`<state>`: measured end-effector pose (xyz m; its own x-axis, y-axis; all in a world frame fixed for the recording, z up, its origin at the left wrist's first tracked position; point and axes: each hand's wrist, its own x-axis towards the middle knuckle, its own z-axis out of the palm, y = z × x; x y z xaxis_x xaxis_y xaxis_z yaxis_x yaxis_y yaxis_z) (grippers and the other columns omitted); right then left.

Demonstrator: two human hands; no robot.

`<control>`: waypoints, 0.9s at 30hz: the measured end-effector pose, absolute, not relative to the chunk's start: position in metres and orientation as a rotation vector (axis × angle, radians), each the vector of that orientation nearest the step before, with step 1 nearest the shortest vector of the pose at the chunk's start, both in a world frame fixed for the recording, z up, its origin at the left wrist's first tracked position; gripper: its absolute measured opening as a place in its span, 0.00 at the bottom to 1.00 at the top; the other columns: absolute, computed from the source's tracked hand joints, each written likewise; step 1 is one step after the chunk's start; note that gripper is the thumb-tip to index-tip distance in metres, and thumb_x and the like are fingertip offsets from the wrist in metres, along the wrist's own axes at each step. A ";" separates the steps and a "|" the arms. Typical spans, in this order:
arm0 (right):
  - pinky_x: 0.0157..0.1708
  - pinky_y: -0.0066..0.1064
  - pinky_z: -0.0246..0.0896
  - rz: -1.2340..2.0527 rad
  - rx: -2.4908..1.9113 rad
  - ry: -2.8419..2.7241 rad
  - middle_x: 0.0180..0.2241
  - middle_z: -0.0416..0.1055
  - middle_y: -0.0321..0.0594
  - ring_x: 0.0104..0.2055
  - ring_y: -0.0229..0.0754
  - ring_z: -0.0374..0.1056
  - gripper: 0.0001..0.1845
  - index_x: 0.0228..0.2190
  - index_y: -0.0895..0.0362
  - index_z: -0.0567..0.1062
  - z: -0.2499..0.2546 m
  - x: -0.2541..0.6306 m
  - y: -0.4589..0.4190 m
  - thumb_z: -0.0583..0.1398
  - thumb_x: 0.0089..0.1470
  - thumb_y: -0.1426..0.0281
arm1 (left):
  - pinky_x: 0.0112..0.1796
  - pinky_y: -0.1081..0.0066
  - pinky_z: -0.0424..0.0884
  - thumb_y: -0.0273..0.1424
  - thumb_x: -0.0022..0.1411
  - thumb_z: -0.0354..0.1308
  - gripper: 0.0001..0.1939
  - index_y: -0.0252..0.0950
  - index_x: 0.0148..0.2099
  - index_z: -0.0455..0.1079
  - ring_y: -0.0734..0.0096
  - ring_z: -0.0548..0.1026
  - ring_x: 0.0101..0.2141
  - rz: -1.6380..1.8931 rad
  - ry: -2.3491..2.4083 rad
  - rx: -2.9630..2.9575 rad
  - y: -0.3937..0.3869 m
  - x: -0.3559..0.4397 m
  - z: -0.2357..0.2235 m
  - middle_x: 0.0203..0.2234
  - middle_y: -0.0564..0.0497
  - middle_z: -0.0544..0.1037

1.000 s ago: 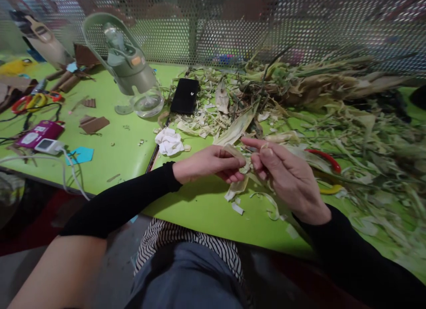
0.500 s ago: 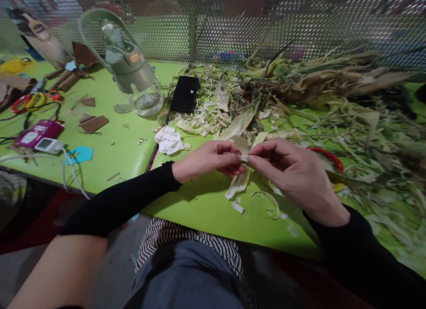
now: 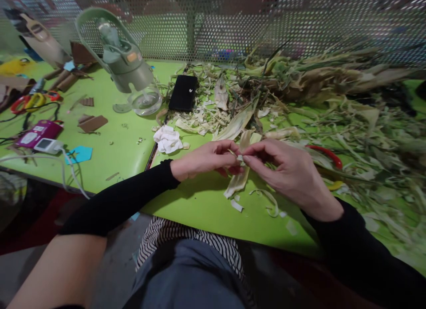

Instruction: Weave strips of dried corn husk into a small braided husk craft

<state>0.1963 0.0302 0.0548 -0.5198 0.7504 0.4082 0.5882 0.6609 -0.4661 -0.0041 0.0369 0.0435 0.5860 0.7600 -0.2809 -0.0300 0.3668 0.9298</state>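
Both hands meet fingertip to fingertip over the green table (image 3: pixel 186 211). My left hand (image 3: pixel 216 158) is closed in a pinch on a small pale piece of dried leaf (image 3: pixel 240 158). From the other side my right hand (image 3: pixel 279 164) pinches the same piece between thumb and forefinger. Just under the fingers lies a longer pale leaf strip (image 3: pixel 237 183), partly hidden by the hands. Small white scraps (image 3: pixel 237 205) and a curled green strip (image 3: pixel 271 201) rest on the table in front of it.
A heap of dried leaves (image 3: pixel 309 82) covers the right and back. A red curved handle (image 3: pixel 328 156) pokes out of it. Near the middle are a black phone (image 3: pixel 183 92), crumpled tissue (image 3: pixel 167 139) and a bottle (image 3: pixel 124 65). Scissors (image 3: pixel 35 102) and a purple device (image 3: pixel 40 133) lie left.
The pale piece between the fingertips looks smaller and more crumpled. My right hand has shifted slightly left, and more of the leaf strip beneath now shows.
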 end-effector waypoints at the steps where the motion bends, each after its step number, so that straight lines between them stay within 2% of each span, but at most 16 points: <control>1: 0.27 0.32 0.60 0.357 -1.032 -2.288 0.29 0.76 0.37 0.28 0.40 0.69 0.02 0.34 0.55 0.75 0.055 0.196 0.030 0.61 0.61 0.71 | 0.34 0.73 0.70 0.25 0.65 0.57 0.03 0.34 0.38 0.66 0.77 0.77 0.32 0.590 0.802 1.079 0.038 -0.004 0.043 0.29 0.53 0.76; 9: 0.26 0.31 0.59 0.336 -1.015 -2.305 0.29 0.74 0.38 0.28 0.39 0.69 0.03 0.35 0.56 0.75 0.051 0.195 0.029 0.60 0.61 0.71 | 0.31 0.78 0.66 0.19 0.61 0.59 0.05 0.32 0.35 0.67 0.86 0.68 0.24 0.634 0.884 1.071 0.038 -0.002 0.041 0.25 0.60 0.69; 19: 0.29 0.31 0.61 0.325 -0.915 -2.390 0.28 0.74 0.39 0.29 0.39 0.70 0.05 0.34 0.55 0.74 0.051 0.192 0.029 0.58 0.62 0.74 | 0.24 0.81 0.58 0.16 0.62 0.54 0.09 0.34 0.33 0.63 0.86 0.64 0.20 0.533 0.942 0.895 0.034 0.000 0.051 0.20 0.61 0.66; 23: 0.30 0.32 0.62 0.394 -0.930 -2.384 0.30 0.75 0.38 0.30 0.40 0.71 0.05 0.36 0.54 0.75 0.051 0.196 0.032 0.58 0.64 0.71 | 0.26 0.79 0.62 0.17 0.63 0.53 0.08 0.33 0.34 0.65 0.85 0.66 0.21 0.520 0.874 0.829 0.038 -0.003 0.048 0.21 0.60 0.68; 27: 0.31 0.35 0.64 0.481 -0.958 -2.328 0.33 0.76 0.40 0.32 0.43 0.72 0.05 0.39 0.53 0.75 0.051 0.203 0.038 0.60 0.64 0.67 | 0.35 0.75 0.70 0.15 0.60 0.57 0.08 0.31 0.38 0.67 0.85 0.71 0.26 0.577 0.797 0.828 0.040 -0.007 0.049 0.25 0.58 0.72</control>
